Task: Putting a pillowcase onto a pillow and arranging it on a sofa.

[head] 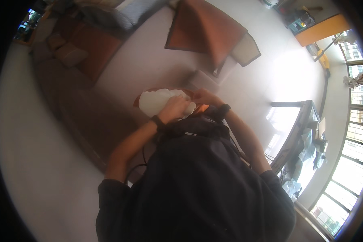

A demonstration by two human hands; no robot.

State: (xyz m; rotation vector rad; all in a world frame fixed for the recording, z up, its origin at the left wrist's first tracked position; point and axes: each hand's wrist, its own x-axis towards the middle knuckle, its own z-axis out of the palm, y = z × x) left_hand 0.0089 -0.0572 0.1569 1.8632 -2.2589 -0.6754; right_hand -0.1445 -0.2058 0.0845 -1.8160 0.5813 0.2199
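In front of my waist lies a puffy white item (154,101), perhaps cloth or stuffing, with orange-brown fabric (201,109) showing around and under it. My left hand (178,106) rests on the right part of the white item, its fingers bent; what they grip, if anything, is hidden. Close beside it, my right hand (204,97) has its fingers curled at the edge of the orange-brown fabric. Its fingertips are blurred, so a hold cannot be made out.
Ahead stands an orange-brown panel or cloth (196,30) with dark edges. A dark brown sofa (87,106) with cushions (71,54) is at the left. At the right, a table (302,133) bears plastic bags, near barred windows (341,163).
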